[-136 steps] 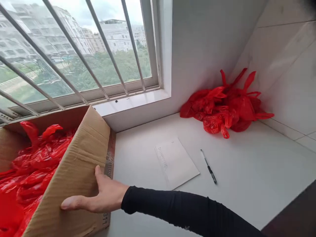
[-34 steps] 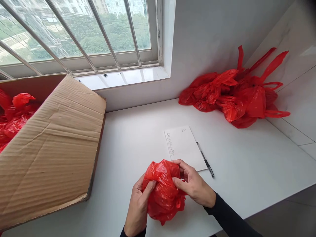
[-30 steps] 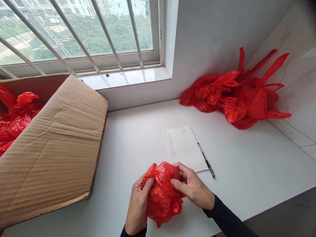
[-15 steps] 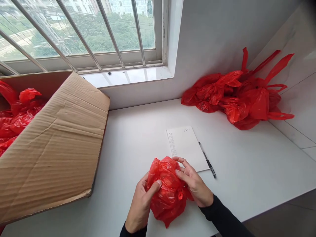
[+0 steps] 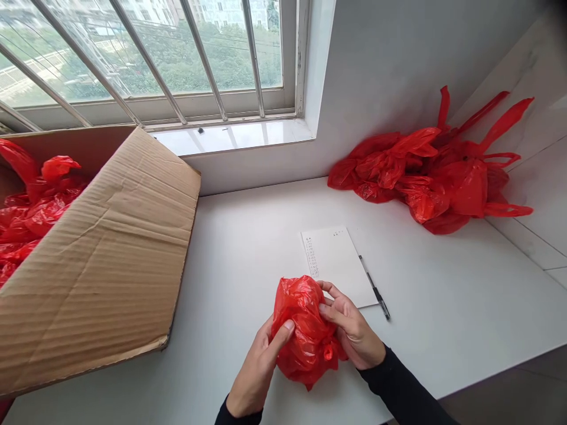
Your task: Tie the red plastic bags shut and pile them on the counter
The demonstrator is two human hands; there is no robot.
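Note:
A crumpled red plastic bag [image 5: 303,330] sits between both of my hands just above the white counter [image 5: 443,295]. My left hand [image 5: 259,372] grips its left side with the thumb pressed on top. My right hand [image 5: 352,330] wraps around its right side, fingers curled into the plastic. What the bag holds is hidden. A sheet of paper [image 5: 336,265] with a column of small writing lies just beyond the bag, and a black pen [image 5: 374,288] lies along its right edge.
An open cardboard box [image 5: 106,260] with several red bags [image 5: 31,206] inside stands at the left. A heap of red bags [image 5: 429,177] lies in the far right corner against the tiled wall. A barred window [image 5: 155,59] runs along the back.
Since 4.5 s ago my right hand left the box flap and both hands now hold a red bag. Over the last second the hands squeezed and turned it slightly.

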